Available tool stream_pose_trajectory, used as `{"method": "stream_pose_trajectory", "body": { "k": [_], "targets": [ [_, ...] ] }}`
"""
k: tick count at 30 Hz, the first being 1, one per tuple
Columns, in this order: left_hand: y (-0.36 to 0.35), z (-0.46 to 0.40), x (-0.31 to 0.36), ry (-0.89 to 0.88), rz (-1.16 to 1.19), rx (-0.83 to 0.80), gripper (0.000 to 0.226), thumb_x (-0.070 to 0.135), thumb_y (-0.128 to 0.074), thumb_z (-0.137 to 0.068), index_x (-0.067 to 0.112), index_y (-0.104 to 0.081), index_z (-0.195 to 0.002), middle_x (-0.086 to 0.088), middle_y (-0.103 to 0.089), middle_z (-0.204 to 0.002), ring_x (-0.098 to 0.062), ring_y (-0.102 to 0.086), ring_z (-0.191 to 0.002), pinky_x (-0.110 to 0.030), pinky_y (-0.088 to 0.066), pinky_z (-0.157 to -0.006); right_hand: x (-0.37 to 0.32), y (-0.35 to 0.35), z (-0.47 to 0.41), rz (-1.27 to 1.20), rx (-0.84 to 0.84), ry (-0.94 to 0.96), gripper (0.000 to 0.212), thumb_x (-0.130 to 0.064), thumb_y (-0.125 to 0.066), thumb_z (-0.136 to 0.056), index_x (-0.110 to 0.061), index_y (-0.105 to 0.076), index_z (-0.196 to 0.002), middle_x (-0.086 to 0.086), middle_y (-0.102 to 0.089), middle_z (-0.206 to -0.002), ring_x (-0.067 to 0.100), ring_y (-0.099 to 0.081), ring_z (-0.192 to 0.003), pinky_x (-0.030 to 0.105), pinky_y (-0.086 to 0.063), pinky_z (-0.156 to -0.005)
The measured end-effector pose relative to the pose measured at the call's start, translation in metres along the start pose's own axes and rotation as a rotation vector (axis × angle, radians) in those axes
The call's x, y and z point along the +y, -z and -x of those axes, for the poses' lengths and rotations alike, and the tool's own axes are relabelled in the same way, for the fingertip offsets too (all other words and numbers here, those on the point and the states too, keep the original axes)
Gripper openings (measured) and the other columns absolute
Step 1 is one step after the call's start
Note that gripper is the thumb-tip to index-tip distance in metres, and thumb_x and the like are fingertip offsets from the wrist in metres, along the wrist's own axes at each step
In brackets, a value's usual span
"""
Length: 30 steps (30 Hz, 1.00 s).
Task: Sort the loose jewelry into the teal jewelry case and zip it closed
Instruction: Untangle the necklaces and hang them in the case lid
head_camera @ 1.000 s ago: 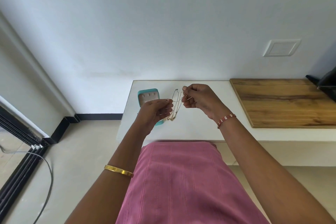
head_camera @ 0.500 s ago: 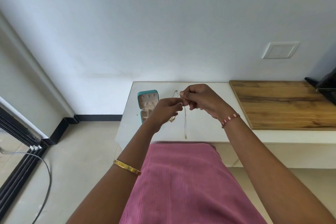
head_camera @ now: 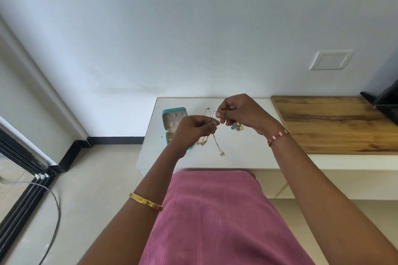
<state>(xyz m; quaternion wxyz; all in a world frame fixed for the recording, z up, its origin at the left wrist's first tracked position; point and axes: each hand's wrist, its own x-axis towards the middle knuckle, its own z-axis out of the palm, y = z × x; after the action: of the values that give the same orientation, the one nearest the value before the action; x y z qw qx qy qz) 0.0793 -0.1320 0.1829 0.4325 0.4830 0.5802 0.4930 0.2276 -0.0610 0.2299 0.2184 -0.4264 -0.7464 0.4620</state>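
Both hands are raised over the white tabletop point(head_camera: 247, 157), close together near the centre of the view. The left hand point(head_camera: 193, 130) has its fingers curled and pinches one end of a thin chain necklace point(head_camera: 217, 143) between thumb and fingertip. The right hand point(head_camera: 241, 112), at about 2 o'clock from the left and almost touching it, pinches the same chain near its upper end. From the pinch the necklace hangs down toward 6 o'clock, its small pendant near the tabletop's front edge; whether the pendant touches the surface cannot be told.

The teal jewelry case point(head_camera: 172, 122) lies open at 9 o'clock from the hands, lid up, pale lining showing; the left hand hides its lower right part. A second fine chain point(head_camera: 202, 142) lies on the tabletop just beside the case, partly behind the left hand. A small cluster of blue and gold earrings point(head_camera: 237, 126) rests under the right hand, at 3 o'clock from the pinch.

A gold bangle point(head_camera: 146, 201) sits on the left forearm and a red beaded bracelet point(head_camera: 277, 136) on the right wrist. A wooden board point(head_camera: 333, 122) lies at 3 o'clock on the tabletop
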Motion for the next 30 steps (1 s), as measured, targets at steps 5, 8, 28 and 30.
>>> {"method": "stream_pose_trajectory", "body": {
  "k": [5,8,28,30],
  "targets": [
    [-0.001,-0.004,-0.002,-0.03,-0.051,0.072,0.01,0.006,-0.062,-0.085,0.005,-0.069,-0.092,0.015,-0.067,-0.058,0.004,-0.061,-0.058,-0.012,-0.05,-0.065,0.0,-0.002,0.002,0.017,0.06,0.052,0.002,-0.001,-0.068,-0.078,-0.002,-0.068,-0.08,0.006,-0.064,-0.066,0.01,-0.058,-0.055,0.013,-0.047,-0.056],
    [-0.004,-0.007,-0.003,-0.058,-0.131,0.184,0.007,0.009,-0.064,-0.084,0.008,-0.071,-0.086,0.008,-0.067,-0.066,0.005,-0.059,-0.056,-0.013,-0.048,-0.065,0.001,-0.004,-0.001,0.044,0.105,0.072,0.005,0.002,-0.067,-0.077,-0.001,-0.069,-0.08,0.003,-0.063,-0.062,0.011,-0.059,-0.056,0.015,-0.048,-0.058],
    [-0.005,-0.009,0.0,-0.094,-0.33,0.221,0.02,0.009,-0.056,-0.087,0.021,-0.061,-0.072,0.008,-0.062,-0.061,0.006,-0.055,-0.052,-0.008,-0.041,-0.058,-0.004,-0.016,0.004,0.068,0.002,-0.057,0.014,-0.011,-0.057,-0.089,-0.008,-0.057,-0.075,0.003,-0.057,-0.073,0.017,-0.054,-0.066,0.009,-0.042,-0.05],
    [-0.004,-0.009,0.0,-0.106,-0.331,0.221,0.013,0.012,-0.059,-0.087,0.015,-0.064,-0.075,0.007,-0.061,-0.062,0.009,-0.053,-0.049,-0.004,-0.037,-0.052,-0.003,-0.015,0.005,0.012,-0.005,-0.073,0.019,-0.014,-0.058,-0.089,-0.01,-0.055,-0.07,0.005,-0.057,-0.073,0.012,-0.053,-0.061,0.005,-0.037,-0.042]
  ]
}}
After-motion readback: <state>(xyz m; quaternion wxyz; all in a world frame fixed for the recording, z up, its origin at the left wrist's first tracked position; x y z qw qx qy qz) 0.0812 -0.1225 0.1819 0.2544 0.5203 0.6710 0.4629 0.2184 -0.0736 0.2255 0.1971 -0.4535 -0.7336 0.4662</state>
